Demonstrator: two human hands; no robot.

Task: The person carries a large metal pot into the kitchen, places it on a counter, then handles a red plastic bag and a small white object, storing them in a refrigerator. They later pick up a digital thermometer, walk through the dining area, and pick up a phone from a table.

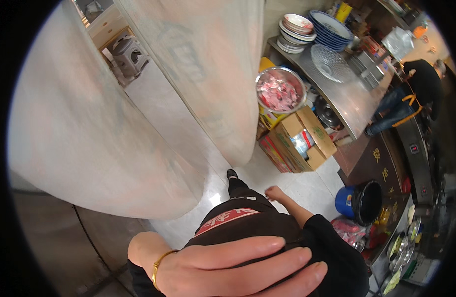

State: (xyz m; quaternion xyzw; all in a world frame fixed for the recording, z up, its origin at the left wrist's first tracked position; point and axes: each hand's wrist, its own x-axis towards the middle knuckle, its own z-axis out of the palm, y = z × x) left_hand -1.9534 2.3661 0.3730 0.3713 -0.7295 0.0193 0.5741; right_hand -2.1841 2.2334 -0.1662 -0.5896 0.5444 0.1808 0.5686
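Observation:
Large and close in the lower part of the head view, my left hand [223, 267] is open, its fingers stretched out side by side across my front. A gold bracelet [157, 270] circles that wrist. Beyond it, my right hand [274, 193] hangs beside my dark apron [253, 225], with the fingers curled in and nothing showing in them. A red band with pale markings crosses the apron. Pale hanging curtains [193, 74] part ahead of me, with a narrow gap between them.
On the right stand an opened cardboard box [282, 153], a metal basin of raw meat [302, 91] and a steel counter [354, 119] with stacked dishes [332, 27]. A blue bucket [344, 200] sits lower right. Another person [421, 84] bends at the far right. A grey stool [131, 54] shows through the curtain gap.

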